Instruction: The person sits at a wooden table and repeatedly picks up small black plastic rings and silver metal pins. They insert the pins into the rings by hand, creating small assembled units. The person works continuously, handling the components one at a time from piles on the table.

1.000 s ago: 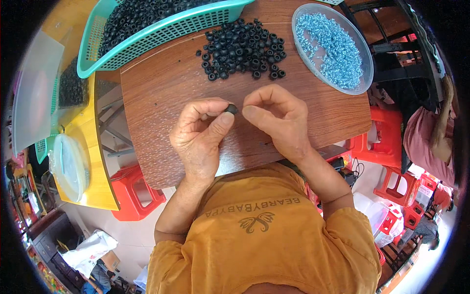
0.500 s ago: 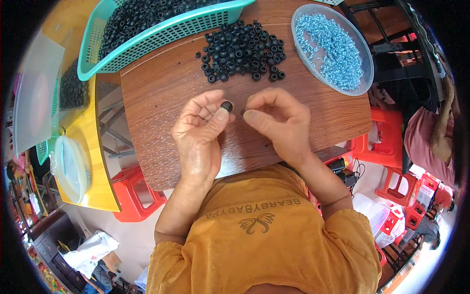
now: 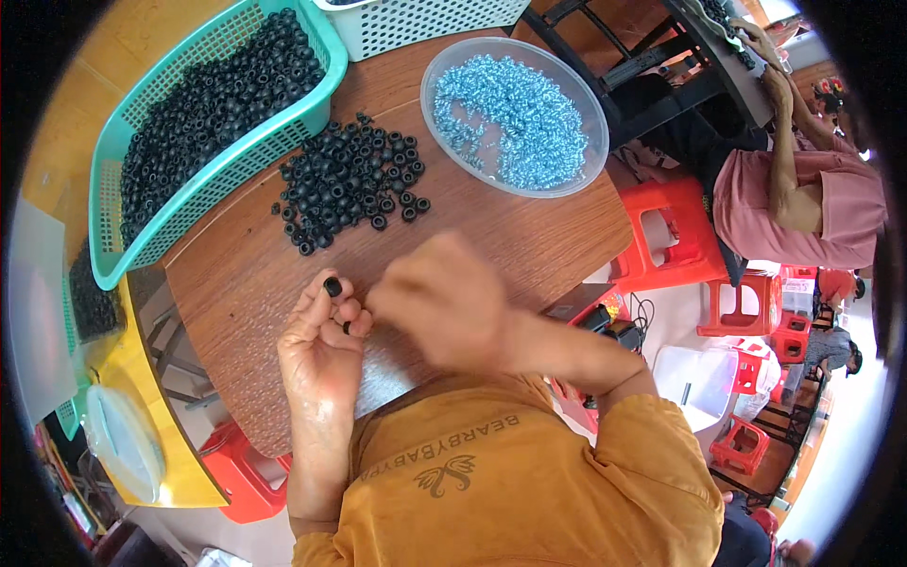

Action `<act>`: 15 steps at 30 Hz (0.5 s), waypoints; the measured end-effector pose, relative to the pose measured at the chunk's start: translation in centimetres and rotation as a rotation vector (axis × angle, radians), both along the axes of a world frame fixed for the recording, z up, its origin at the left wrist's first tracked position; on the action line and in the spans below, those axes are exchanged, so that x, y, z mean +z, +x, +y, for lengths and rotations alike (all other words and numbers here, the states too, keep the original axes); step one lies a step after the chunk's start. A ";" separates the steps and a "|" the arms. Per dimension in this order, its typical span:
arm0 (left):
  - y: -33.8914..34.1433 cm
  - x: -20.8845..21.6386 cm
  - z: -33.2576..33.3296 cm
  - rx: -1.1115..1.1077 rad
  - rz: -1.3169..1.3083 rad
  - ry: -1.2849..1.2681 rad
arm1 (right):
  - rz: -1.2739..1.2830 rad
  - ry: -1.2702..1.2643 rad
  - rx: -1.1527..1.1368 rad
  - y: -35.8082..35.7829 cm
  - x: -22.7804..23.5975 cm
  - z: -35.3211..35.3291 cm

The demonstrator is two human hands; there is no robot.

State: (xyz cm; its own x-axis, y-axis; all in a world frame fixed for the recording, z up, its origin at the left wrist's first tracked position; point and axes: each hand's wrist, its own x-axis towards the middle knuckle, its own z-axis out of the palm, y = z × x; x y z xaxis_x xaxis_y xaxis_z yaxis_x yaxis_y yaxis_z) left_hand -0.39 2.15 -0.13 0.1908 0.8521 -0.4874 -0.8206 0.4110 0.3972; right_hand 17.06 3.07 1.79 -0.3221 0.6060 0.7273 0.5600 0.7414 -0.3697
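Note:
My left hand [image 3: 319, 345] is palm up over the table's near part. Its thumb and forefinger pinch a black bead [image 3: 332, 286]. A second small black piece [image 3: 348, 328] lies by the curled lower fingers. Close to its right is my right hand [image 3: 444, 307], smeared by motion, so its fingers and anything in them cannot be made out. Beyond both hands, a loose heap of black beads [image 3: 345, 180] rests on the brown table [image 3: 236, 312].
A green basket [image 3: 326, 90] full of black beads stands at the far left. Behind the heap is a round clear tub [image 3: 602, 142] of shiny blue beads. A white basket [image 3: 435, 28] sits at the back. Red stools [image 3: 675, 236] and a seated person in pink [image 3: 803, 198] are at right.
The view has swung, shifting the table contents leftward. My right hand now blurs with motion beside the left. A second black piece shows at my left fingers.

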 end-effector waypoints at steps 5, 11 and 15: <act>-0.1 0.4 -0.1 -0.061 0.026 0.061 | -0.253 0.007 -0.420 9.4 1.1 5.5; 0.5 0.2 -0.1 -0.095 0.031 0.056 | -0.553 -0.172 -0.402 11.5 -0.1 9.3; 0.3 0.0 0.0 -0.078 0.031 0.056 | -0.801 -0.277 -0.426 10.9 -0.8 10.3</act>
State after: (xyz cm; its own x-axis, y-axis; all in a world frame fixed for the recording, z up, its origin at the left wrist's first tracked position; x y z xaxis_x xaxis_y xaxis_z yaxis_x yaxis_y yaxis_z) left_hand -0.04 2.17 -0.15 0.2434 0.8610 -0.4465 -0.7736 0.4500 0.4461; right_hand 27.97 13.42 1.04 -0.3752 0.9053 0.1990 0.9265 0.3599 0.1096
